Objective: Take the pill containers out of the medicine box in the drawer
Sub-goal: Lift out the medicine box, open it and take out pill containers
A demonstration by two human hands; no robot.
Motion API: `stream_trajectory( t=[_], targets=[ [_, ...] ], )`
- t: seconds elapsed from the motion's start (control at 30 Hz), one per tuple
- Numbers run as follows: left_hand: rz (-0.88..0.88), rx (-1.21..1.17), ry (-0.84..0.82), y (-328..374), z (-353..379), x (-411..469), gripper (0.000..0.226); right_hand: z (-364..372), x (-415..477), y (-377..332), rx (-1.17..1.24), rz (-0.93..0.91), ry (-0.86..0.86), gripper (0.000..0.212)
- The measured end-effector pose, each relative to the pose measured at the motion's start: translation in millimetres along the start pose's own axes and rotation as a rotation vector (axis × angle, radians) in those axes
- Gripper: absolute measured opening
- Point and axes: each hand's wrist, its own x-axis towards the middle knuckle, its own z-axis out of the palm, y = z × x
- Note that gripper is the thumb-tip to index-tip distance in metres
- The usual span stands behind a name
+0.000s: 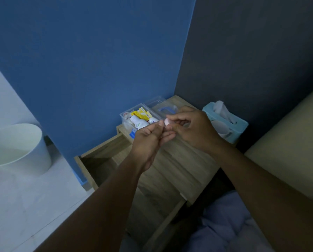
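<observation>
Above the tabletop [179,160], left hand [148,140] and right hand [194,128] together pinch a small pink container [167,122], near the open medicine box [139,118].

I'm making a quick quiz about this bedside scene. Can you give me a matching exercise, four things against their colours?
Things:
1. tissue box
2. bin
3. lid handle
4. small container held in the hands

Colours:
A. pale pink
B. white
C. light blue
D. darker blue

Pairs: 1-C, 2-B, 3-D, 4-A
</observation>
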Motion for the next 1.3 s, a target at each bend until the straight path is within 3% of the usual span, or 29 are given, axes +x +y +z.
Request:
stream_trajectory(
  t=[0.43, 0.6, 0.67, 0.73, 0.8, 1.0, 1.17, 1.23, 1.3],
  targets=[
    [-0.074, -0.171, 0.027, 9.3, 13.1, -13.2, 0.025, -25.3, -4.7, -9.9, 0.091, -0.074, -0.149, 0.04],
    [-0.119, -0.24, 0.013, 8.0, 6.0, -12.6, 0.026, -36.1, -6.5, -10.5, 0.286, 0.075, -0.312, 0.056],
    [-0.124, -0.232, 0.022, 8.1, 4.9, -11.3, 0.024, -34.8, -6.5, -12.2, 0.143, 0.12, -0.247, 0.055],
    [-0.122, -0.214, 0.011, 6.9, 5.3, -10.2, 0.024, -29.7, -5.7, -14.7, -0.093, 0.103, -0.075, 0.032],
    [-0.126, -0.204, 0.005, 5.4, 5.0, -10.3, 0.024, -26.8, -4.1, -16.3, -0.168, 0.049, -0.022, 0.019],
    [-0.128, -0.177, 0.041, 3.8, 1.7, -13.4, 0.025, -32.9, 0.8, -19.5, -0.053, 0.027, -0.311, 0.034],
    [-0.125, -0.117, 0.004, 5.9, 4.0, -11.4, 0.03, -23.9, 2.8, -17.3, -0.351, 0.01, -0.175, 0.038],
    [-0.147, -0.118, 0.024, 4.2, 1.1, -11.0, 0.031, -20.3, 1.3, -17.2, -0.387, -0.066, -0.215, 0.037],
    [-0.155, -0.136, 0.05, 0.5, -3.5, -11.6, 0.029, -18.3, -1.0, -17.1, -0.347, -0.133, -0.275, 0.022]
  ],
)
